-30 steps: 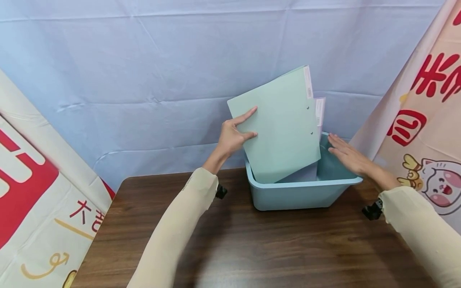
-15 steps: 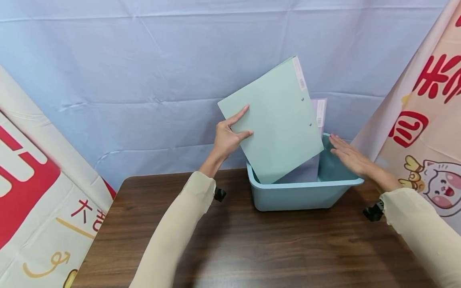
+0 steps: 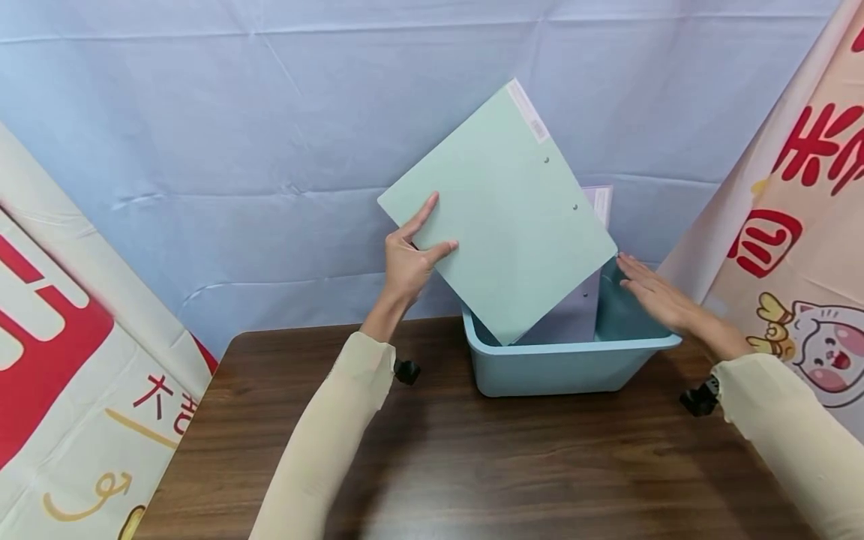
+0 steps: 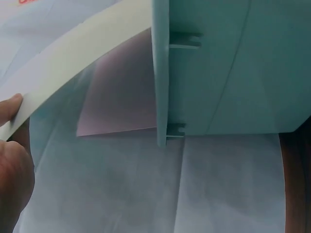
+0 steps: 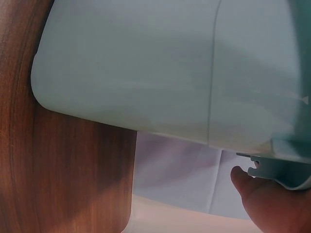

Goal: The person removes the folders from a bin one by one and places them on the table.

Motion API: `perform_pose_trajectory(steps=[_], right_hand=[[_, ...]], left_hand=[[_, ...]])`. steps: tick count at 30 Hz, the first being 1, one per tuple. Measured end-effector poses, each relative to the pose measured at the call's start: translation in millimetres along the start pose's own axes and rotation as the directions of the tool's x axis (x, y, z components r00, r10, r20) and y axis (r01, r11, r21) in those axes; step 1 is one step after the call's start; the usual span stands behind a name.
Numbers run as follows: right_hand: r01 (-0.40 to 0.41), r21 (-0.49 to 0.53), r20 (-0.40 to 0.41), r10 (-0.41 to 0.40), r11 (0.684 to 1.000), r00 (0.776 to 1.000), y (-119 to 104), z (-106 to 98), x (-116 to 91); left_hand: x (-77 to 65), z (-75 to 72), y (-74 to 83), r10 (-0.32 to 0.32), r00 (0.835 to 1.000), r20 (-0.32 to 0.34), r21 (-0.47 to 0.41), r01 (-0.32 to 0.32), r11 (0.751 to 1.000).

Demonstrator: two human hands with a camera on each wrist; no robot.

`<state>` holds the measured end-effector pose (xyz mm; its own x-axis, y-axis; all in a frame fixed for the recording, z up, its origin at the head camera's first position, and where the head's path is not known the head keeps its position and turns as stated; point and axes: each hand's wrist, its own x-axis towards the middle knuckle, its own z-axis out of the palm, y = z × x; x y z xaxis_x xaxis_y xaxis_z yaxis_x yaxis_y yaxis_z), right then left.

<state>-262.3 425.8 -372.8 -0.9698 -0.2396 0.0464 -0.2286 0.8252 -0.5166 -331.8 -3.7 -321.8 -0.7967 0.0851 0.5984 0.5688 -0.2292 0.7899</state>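
My left hand (image 3: 406,271) grips a pale green folder (image 3: 516,214) by its left edge, thumb and fingers on the near face. Tilted to the left, the folder has its lowest corner inside the blue plastic bin (image 3: 550,373). Two rivets and a white label strip show along its right edge. Behind it, a lilac folder (image 3: 570,315) stands in the bin, partly hidden. My right hand (image 3: 655,296) lies with straight fingers at the bin's right rim. In the right wrist view its thumb (image 5: 243,179) is under the rim by the handle.
The bin stands at the back of a dark wooden table (image 3: 432,465), close to a pale blue cloth backdrop (image 3: 270,135). Printed cloths with red characters hang at the left and right.
The left hand has moved left and slightly up. The green folder has risen and tilted further left, baring more of the lilac folder. The right hand has stayed at the rim.
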Motion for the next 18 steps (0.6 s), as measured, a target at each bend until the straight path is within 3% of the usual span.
perform_pose_trajectory(steps=[5, 18], right_hand=[[-0.007, -0.005, 0.006, 0.007, 1.0, 1.0, -0.8, -0.7, -0.1], [0.0, -0.011, 0.0, 0.0, 1.0, 1.0, 2.4, 0.5, 0.8]], left_hand=[[-2.2, -3.4, 5.8, 0.023, 1.0, -0.018, -0.025, -0.024, 0.999], [-7.1, -13.0, 17.9, 0.007, 0.999, -0.048, -0.089, -0.011, 0.996]])
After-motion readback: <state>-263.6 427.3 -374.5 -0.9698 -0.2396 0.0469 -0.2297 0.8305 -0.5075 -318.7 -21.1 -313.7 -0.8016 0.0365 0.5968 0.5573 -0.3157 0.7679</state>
